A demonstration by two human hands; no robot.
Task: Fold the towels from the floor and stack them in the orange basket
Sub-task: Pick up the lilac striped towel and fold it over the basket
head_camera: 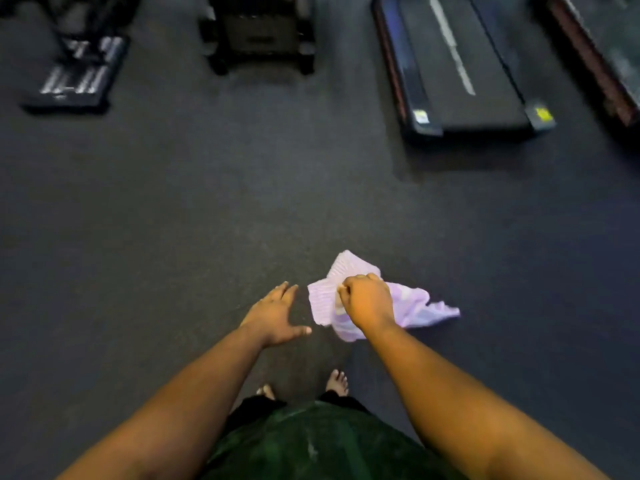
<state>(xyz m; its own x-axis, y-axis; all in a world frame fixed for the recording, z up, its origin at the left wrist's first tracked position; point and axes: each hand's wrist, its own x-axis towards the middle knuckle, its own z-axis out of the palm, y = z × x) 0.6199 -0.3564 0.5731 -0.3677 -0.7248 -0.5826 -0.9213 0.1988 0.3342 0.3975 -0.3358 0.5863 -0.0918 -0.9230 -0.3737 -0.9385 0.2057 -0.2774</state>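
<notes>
A crumpled lilac towel (415,308) was bunched in the right hand (367,301), whose fingers were curled into a fist around the cloth near its middle. One ribbed flap of the towel stuck up beyond the knuckles, another hung below the wrist, and a thin tail trailed out to the right; whether any part of it still touched the floor (173,209) could not be told. The towel sat low in the view's centre, just ahead of the person's bare feet (336,382). The left hand (277,315) hovered just beside the towel on its left, apart from it, with the fingers straight and spread, the thumb pointing toward the cloth, and nothing in its grasp. Both bare forearms reached forward from the bottom edge, over a dark green garment (311,445). The floor was dark, speckled rubber matting. Well apart from the towel, along the far edge, stood gym equipment: a treadmill deck (460,67) to the right, a black machine base (259,32) in the middle, and a rack of metal pieces (76,74) to the left, all blurred.
</notes>
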